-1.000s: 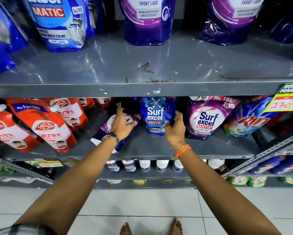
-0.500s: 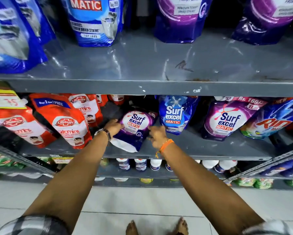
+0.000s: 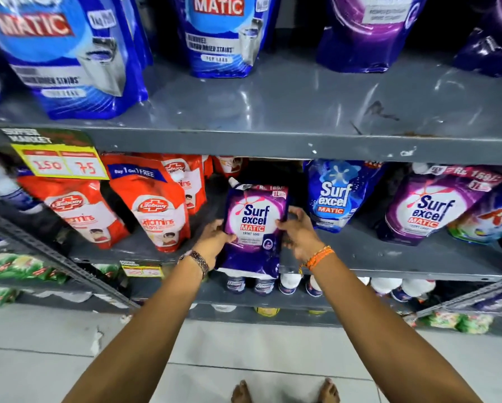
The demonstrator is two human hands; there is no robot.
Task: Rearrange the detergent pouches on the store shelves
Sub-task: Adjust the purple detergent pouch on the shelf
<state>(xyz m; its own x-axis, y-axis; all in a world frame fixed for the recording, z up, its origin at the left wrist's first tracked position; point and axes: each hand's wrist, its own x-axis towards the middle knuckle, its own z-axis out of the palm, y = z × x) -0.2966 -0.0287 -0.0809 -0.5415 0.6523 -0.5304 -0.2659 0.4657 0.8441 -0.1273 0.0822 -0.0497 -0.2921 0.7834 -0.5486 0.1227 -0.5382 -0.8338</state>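
A purple Surf Excel Matic front-load pouch (image 3: 255, 225) stands upright at the front edge of the middle grey shelf (image 3: 389, 257). My left hand (image 3: 214, 242) grips its left side and my right hand (image 3: 297, 228) grips its right side. To its right stand a blue Surf Excel pouch (image 3: 335, 193) and another purple Surf Excel pouch (image 3: 427, 207). Red Lifebuoy pouches (image 3: 153, 205) stand to its left.
The upper shelf (image 3: 273, 112) carries large blue Matic pouches (image 3: 69, 53) and purple pouches (image 3: 366, 33). A yellow price tag (image 3: 60, 162) hangs at the left. A Rin pouch (image 3: 488, 219) sits far right. White-capped bottles (image 3: 287, 283) fill the lower shelf. Tiled floor and bare feet lie below.
The purple pouch, lying tilted between my hands before, now stands upright and nearer the shelf's front edge. My right hand left the blue pouch and took the purple one's right side.
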